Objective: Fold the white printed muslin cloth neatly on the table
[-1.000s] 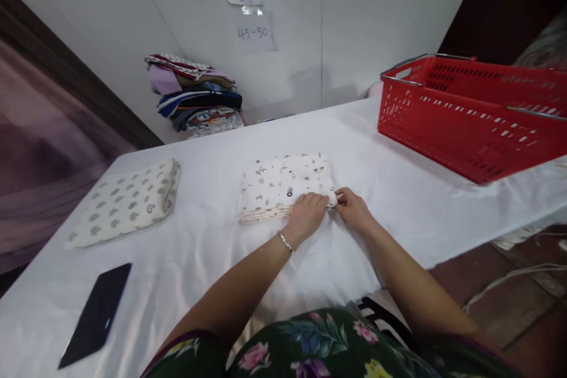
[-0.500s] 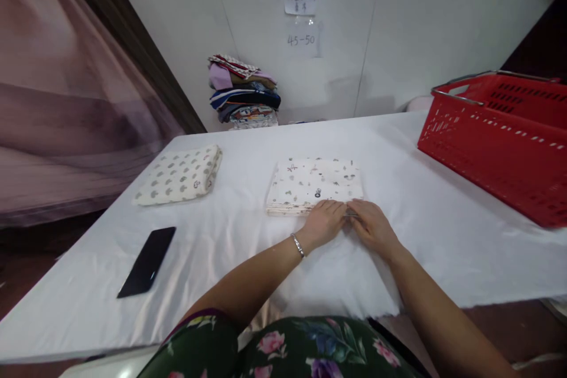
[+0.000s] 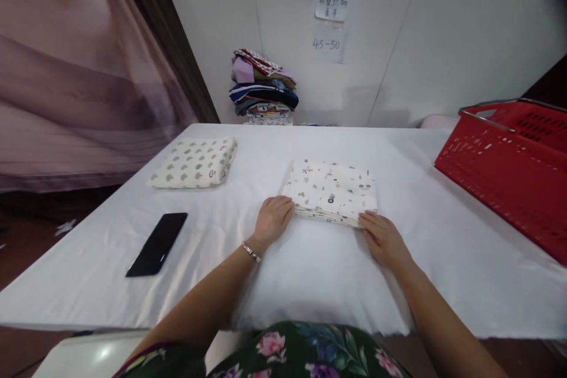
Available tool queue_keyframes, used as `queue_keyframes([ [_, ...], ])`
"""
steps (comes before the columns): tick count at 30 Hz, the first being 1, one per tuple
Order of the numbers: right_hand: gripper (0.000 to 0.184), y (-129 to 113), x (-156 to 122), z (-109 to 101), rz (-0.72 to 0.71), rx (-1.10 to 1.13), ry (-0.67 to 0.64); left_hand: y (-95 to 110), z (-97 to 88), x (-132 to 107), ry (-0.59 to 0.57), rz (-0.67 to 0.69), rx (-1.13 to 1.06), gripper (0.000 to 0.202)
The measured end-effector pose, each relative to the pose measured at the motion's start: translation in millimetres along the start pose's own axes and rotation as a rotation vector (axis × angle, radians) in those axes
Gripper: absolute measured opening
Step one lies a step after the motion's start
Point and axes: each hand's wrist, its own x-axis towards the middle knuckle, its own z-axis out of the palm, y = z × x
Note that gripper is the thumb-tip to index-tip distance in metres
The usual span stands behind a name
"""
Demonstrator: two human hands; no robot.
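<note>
A folded cream cloth with small dark prints [image 3: 331, 191] lies on the white table [image 3: 310, 260] in front of me. My left hand [image 3: 272, 218], with a thin bracelet at the wrist, rests at the cloth's near left corner, fingers curled against its edge. At the near right corner my right hand [image 3: 384, 239] lies flat on the table with its fingertips touching the cloth's edge. Neither hand has lifted the cloth.
A second folded cloth with grey prints [image 3: 195, 162] lies at the left. A black phone [image 3: 157, 244] sits near the front left edge. A red basket [image 3: 509, 165] stands at the right. A stack of folded fabrics [image 3: 263, 88] rests against the back wall.
My hands were together at the middle of the cloth's near edge. They have slid apart to its two near corners. The view has turned left.
</note>
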Motion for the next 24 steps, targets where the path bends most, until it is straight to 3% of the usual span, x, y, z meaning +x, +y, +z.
queue_keyframes([
  [5,0.028,-4.4,4.7,-7.9,0.091,-0.024,-0.021,-16.0,-3.7,-5.4,0.151,-0.357,-0.188,0.02],
  [8,0.025,-15.4,19.1,-14.4,0.138,0.002,0.06,-20.6,-3.7,-4.1,0.136,-0.604,-0.369,0.02],
  [10,0.025,-29.4,34.8,-14.7,0.129,0.056,0.089,-20.4,-1.8,-2.2,0.107,-0.694,-0.473,0.021],
  [13,0.025,-58.4,64.2,-4.5,0.09,0.151,0.047,-18.1,1.1,-0.7,0.067,-0.718,-0.552,0.021],
  [18,0.023,-106.0,113.8,33.2,0.042,0.245,-0.105,-17.9,-1.8,-4.0,0.018,-0.676,-0.599,0.021],
  [24,0.012,-133.6,146.9,73.2,0.005,0.177,-0.239,-20.1,-4.0,-6.6,0.011,-0.669,-0.652,0.017],
])
